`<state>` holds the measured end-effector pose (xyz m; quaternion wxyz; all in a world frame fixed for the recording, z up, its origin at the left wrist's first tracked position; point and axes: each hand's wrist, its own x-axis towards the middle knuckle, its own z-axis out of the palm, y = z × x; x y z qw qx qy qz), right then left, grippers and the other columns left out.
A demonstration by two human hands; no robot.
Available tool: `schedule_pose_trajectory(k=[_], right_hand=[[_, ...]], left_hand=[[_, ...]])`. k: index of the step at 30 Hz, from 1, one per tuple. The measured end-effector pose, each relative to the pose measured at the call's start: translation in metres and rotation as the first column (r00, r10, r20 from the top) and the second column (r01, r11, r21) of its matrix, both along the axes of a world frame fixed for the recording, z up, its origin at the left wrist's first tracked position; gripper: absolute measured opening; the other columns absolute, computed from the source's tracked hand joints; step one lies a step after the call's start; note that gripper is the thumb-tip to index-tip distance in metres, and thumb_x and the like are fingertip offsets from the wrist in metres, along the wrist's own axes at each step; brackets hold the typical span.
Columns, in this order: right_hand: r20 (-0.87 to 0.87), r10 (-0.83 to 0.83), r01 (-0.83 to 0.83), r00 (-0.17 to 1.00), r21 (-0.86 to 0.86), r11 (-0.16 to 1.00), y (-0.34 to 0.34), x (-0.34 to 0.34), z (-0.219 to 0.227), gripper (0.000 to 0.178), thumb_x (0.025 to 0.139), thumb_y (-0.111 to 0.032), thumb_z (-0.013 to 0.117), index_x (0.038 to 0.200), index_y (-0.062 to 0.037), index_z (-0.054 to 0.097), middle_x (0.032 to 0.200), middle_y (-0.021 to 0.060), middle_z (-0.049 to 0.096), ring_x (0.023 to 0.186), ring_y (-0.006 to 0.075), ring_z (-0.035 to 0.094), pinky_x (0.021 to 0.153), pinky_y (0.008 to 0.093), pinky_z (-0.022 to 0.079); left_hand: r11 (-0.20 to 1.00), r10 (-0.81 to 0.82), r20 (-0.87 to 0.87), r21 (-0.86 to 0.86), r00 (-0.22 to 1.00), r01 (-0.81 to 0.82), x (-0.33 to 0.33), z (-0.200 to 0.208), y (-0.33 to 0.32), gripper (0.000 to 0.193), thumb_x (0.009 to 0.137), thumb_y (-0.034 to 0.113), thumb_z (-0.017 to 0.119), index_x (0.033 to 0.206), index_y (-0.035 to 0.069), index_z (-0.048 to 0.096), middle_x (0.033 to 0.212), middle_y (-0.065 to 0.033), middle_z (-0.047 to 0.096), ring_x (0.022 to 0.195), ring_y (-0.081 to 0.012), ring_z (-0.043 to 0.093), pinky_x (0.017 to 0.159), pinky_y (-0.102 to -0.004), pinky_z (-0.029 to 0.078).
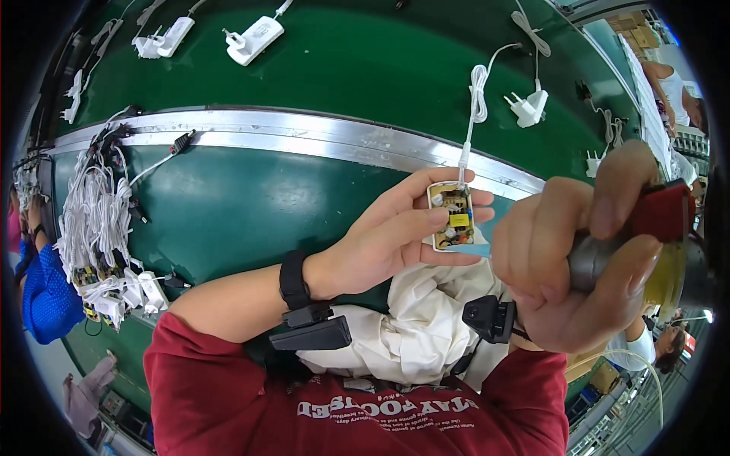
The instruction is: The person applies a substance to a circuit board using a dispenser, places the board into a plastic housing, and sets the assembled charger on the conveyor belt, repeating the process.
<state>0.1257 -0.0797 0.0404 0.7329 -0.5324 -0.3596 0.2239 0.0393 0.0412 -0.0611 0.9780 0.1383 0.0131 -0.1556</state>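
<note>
My left hand is closed around an open white power adapter, its thumb over the edge. The adapter's circuit board shows, with a yellow block on it, and a white cable runs from its far end. A bit of light blue material sticks out at the near end. To the right and closer to the camera, my right hand grips a grey cylindrical tool with a red part and a yellowish, see-through section. The tool's far end is cut off by the dark rim, so its exact kind cannot be told.
A metal rail crosses between my green table and a green belt. Finished-looking white adapters with plugs lie on the belt. Bundled white cables with open adapters sit at left. White cloth lies on my lap. Other people are at both sides.
</note>
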Motion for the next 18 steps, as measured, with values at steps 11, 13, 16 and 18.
schedule_pose_trajectory(k=[11,13,16,18], right_hand=[[-0.051,-0.096,0.09,0.994,-0.102,0.991,0.007,-0.011,0.017,0.038,0.097,-0.042,0.037,0.108,-0.0055,0.035,0.051,-0.0004,0.039,0.036,0.0064,0.032,0.036,0.0225,0.026],[-0.11,-0.208,0.182,0.972,-0.205,0.962,0.023,-0.019,0.033,0.043,0.097,-0.043,0.036,0.114,-0.0032,0.034,0.05,-0.0006,0.038,0.036,0.0063,0.032,0.035,0.0225,0.025],[-0.029,-0.145,0.141,0.989,-0.112,0.984,0.004,-0.004,0.019,0.046,0.097,-0.043,0.036,0.117,-0.0019,0.033,0.05,-0.001,0.037,0.036,0.0062,0.031,0.035,0.0223,0.024],[0.021,-0.1,0.101,0.995,-0.047,0.994,0.002,-0.002,0.013,0.048,0.097,-0.044,0.036,0.118,-0.0013,0.033,0.05,-0.0012,0.036,0.036,0.0061,0.03,0.035,0.0222,0.024]], left_hand=[[1.0,-0.015,-0.008,-0.011,1.0,0.014,0.005,0.001,-0.001,0.042,0.095,0.008,0.039,0.135,0.007,0.027,0.136,-0.0141,0.038,0.127,-0.0245,0.04,0.098,-0.0462,0.044],[1.0,-0.003,-0.017,0.005,1.0,0.003,0.005,0.0,-0.001,0.042,0.095,0.008,0.039,0.135,0.007,0.028,0.135,-0.0136,0.039,0.124,-0.0244,0.043,0.098,-0.0452,0.044],[0.994,0.024,0.027,0.109,0.999,-0.027,0.016,0.0,-0.004,0.041,0.094,0.009,0.041,0.134,0.006,0.03,0.132,-0.0129,0.041,0.119,-0.024,0.047,0.096,-0.0443,0.046],[0.953,0.068,0.109,0.288,0.992,-0.097,0.03,0.002,-0.005,0.04,0.094,0.011,0.043,0.132,0.006,0.033,0.127,-0.0117,0.044,0.112,-0.0232,0.051,0.093,-0.0434,0.048]])
